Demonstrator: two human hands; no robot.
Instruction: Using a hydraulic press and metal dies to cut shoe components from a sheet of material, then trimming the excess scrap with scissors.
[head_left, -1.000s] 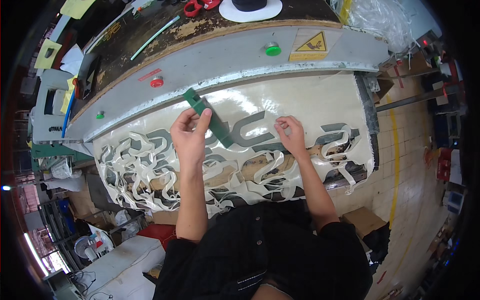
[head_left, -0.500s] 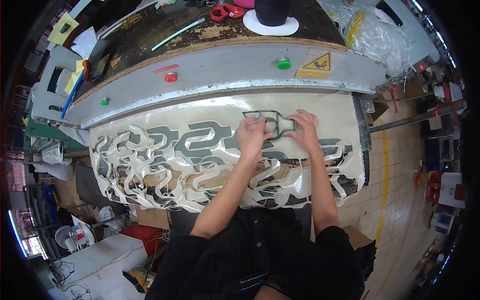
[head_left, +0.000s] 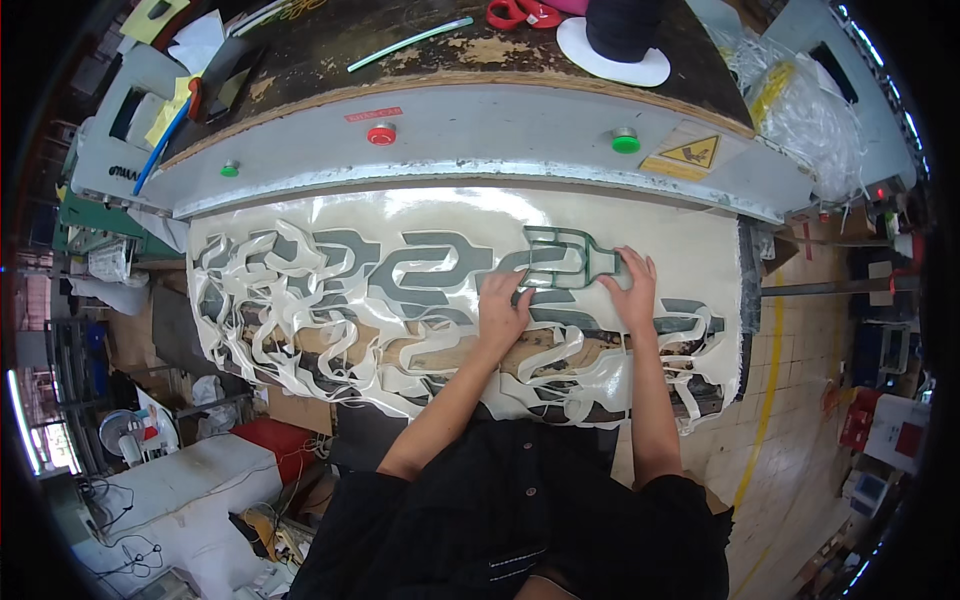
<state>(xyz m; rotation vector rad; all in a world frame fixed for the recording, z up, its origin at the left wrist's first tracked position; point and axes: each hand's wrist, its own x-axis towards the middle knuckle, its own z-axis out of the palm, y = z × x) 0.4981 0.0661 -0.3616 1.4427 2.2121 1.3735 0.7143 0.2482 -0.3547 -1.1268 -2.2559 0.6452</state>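
A green-edged metal cutting die [head_left: 589, 262], fork-shaped with a narrow neck, lies on a glossy cream sheet [head_left: 330, 208]. At the die's lower left end is my left hand [head_left: 503, 312], its fingers and thumb curled at the corner. My right hand [head_left: 634, 292] grips the neck at the other end between thumb and fingers. Left of the die, fork-shaped cutouts in the sheet show grey [head_left: 440, 254] beneath. Curled strips of cream offcut [head_left: 335, 345] hang along the sheet's near side.
Beyond the sheet runs a grey machine beam with a red button [head_left: 381, 135], a green button [head_left: 625, 141] and a yellow warning label [head_left: 692, 150]. Red scissors [head_left: 520, 13], a pale green stick [head_left: 410, 44] and a black thread cone [head_left: 622, 30] sit on top. Clear plastic bags [head_left: 810, 125] lie right.
My left hand has drawn back from over the die to its lower left corner. The right hand has come lower around the neck. The whole view has shifted slightly.
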